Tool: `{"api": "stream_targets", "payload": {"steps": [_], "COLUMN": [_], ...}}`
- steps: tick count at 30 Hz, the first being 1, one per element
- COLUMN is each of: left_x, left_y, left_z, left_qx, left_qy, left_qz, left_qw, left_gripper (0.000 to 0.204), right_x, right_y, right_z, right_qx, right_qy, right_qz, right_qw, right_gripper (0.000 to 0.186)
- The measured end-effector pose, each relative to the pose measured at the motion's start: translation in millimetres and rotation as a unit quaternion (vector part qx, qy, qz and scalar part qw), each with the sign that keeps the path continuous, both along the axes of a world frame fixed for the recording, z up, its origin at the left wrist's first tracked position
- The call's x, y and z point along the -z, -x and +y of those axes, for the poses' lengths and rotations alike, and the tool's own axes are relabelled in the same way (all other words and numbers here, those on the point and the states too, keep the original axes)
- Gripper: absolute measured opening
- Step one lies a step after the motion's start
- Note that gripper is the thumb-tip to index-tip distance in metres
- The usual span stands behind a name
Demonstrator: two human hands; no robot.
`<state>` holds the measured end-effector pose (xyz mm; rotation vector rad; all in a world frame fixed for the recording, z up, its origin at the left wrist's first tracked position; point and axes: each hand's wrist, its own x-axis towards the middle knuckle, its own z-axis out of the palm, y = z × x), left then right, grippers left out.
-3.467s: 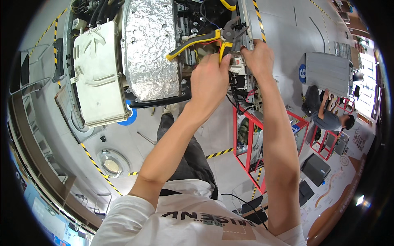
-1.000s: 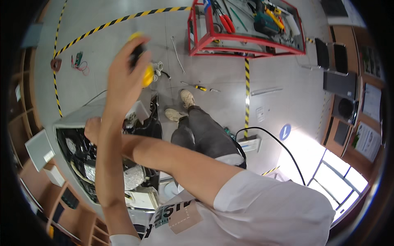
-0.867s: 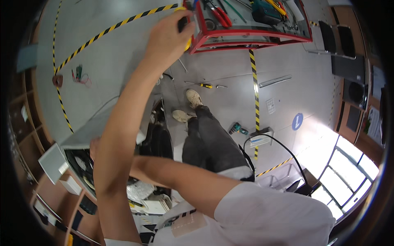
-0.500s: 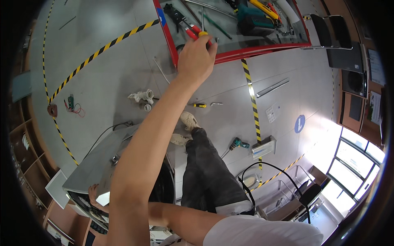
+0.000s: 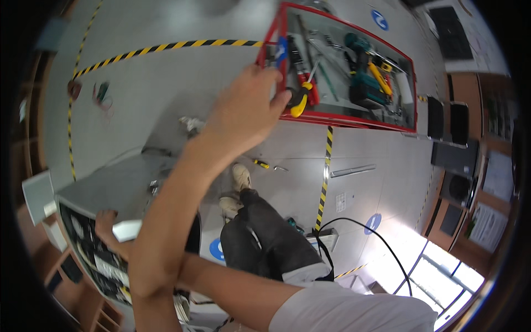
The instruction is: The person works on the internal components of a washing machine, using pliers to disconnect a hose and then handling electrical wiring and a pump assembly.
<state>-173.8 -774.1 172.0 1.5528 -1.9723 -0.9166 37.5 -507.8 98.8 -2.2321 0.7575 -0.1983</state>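
Observation:
Beside the near left corner of a red-framed toolbox (image 5: 354, 125) is my left hand (image 5: 246, 102), slightly blurred, its thumb and index finger apart. A yellow-and-black screwdriver (image 5: 300, 102) lies just right of the thumb. Its handle crosses the red rim and its shaft points into the box. Red-handled pliers (image 5: 314, 95) lie alongside. My right arm passes beneath the left one to a grey washing machine (image 5: 105, 180). There my right hand (image 5: 108, 226) has its blurred fingers bent over the top edge, next to a white piece (image 5: 126, 229).
The toolbox also holds a green cordless drill (image 5: 366, 91) and a yellow-handled tool (image 5: 379, 77). On the floor lie another screwdriver (image 5: 261, 164), a metal strip (image 5: 353, 170) and a white pipe fitting (image 5: 192, 125). A black cable (image 5: 381, 243) loops at the right.
My left hand has let go of the screwdriver, whose handle now shows fully by the box's rim. The view has shifted, bringing more of the toolbox and the washing machine's inside into sight.

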Motion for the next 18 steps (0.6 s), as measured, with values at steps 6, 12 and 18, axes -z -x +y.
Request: {"api": "stream_targets", "payload": {"steps": [6,12,18], "left_x": [-119,-126,-42], "left_y": [-149,-171,-84], "left_z": [128,366,552], "left_qx": [-0.225,-0.582,-0.758], "left_qy": [0.094,0.153,0.046], "left_qz": [0.076,0.167,0.244], "left_qw": [0.967,0.781,0.603], "left_gripper": [0.027,0.021,0.018], "right_x": [13,11,-28], "right_y": [-38,-43,-21], "right_z": [-21,-58,-50], "right_qx": [-0.01,-0.108,-0.183], "right_qy": [0.03,0.059,0.187], "right_qz": [0.027,0.08,0.154], "right_qw": [0.999,0.989,0.953], "right_gripper": [0.029,0.03,0.046]}}
